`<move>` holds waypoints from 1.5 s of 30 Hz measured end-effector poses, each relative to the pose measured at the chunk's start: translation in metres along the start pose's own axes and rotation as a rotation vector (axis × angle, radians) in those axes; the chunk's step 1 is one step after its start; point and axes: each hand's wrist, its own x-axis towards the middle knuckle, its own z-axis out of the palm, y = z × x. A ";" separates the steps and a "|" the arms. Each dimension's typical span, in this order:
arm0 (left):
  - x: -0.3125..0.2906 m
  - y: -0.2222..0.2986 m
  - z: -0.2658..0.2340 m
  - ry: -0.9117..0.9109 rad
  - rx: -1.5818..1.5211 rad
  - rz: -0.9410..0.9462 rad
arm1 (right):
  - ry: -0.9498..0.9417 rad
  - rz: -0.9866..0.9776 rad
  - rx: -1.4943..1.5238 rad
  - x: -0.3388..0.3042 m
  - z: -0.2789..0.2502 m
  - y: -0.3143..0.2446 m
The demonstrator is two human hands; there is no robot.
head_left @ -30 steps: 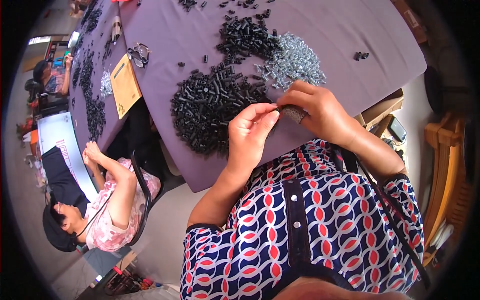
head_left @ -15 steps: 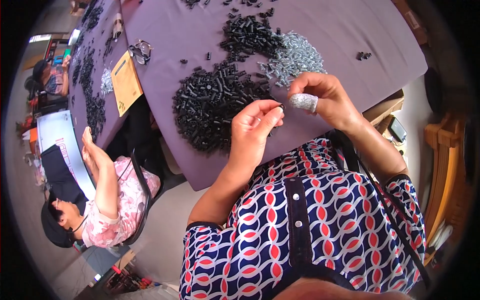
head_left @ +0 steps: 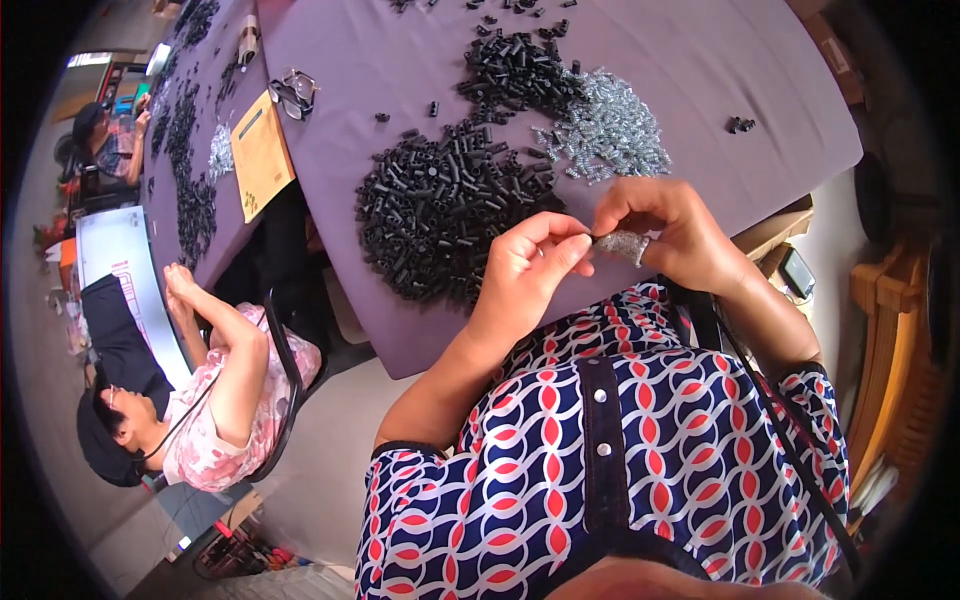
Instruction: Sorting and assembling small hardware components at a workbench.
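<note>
Though mostly covered by fingertips, dark piece (head_left: 594, 238): shows as a tiny speck between left hand (head_left: 530, 272) and right hand (head_left: 690, 240), just right of large black heap (head_left: 440, 215), over near part of mauve cloth (head_left: 740, 60); shape too small to make out.
Left hand: pinches dark piece narrowly between thumb and forefinger; curls other fingers behind, partly hidden.
Right hand: bends forefinger down toward wrapped thumb, narrow at the tips, close against dark piece; cannot tell if gripping or only touching. Other fingers largely out of sight.
Thumb wrap (head_left: 624, 246): shines grey-silver; material unclear.
Large black heap: consists of many short black tubes, lying every way; right edge partly covered by left hand.
Smaller black heap (head_left: 518, 75): lies beyond, touching coil heap on the right.
Coil heap (head_left: 612, 125): looks silvery and spring-like; sits just beyond right hand; single pieces hard to separate.
Loose black pieces (head_left: 740, 125): lie well apart, toward the right; count uncertain.
Mauve cloth: runs past upper edge of view.
Eyewear (head_left: 290, 98): rests near tan envelope (head_left: 262, 160); one pair or two, hard to say.
Co-worker (head_left: 235, 370): sits at left, hands together; grasp indistinct.
Wooden furniture (head_left: 885, 330): stands at right, cut off by dark rim.
</note>
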 end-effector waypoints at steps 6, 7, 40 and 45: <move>-0.005 0.005 -0.003 -0.136 0.147 -0.035 | -0.066 -0.174 -0.378 0.001 -0.003 -0.010; -0.006 0.006 -0.003 -0.136 0.145 -0.034 | -0.067 -0.173 -0.379 0.002 -0.004 -0.013; 0.005 0.022 0.020 -0.068 0.710 0.342 | -0.043 -0.311 -0.593 -0.008 -0.012 0.003; 0.006 0.025 0.011 -0.296 -0.031 -0.292 | -0.133 -0.418 -0.477 -0.011 -0.015 0.008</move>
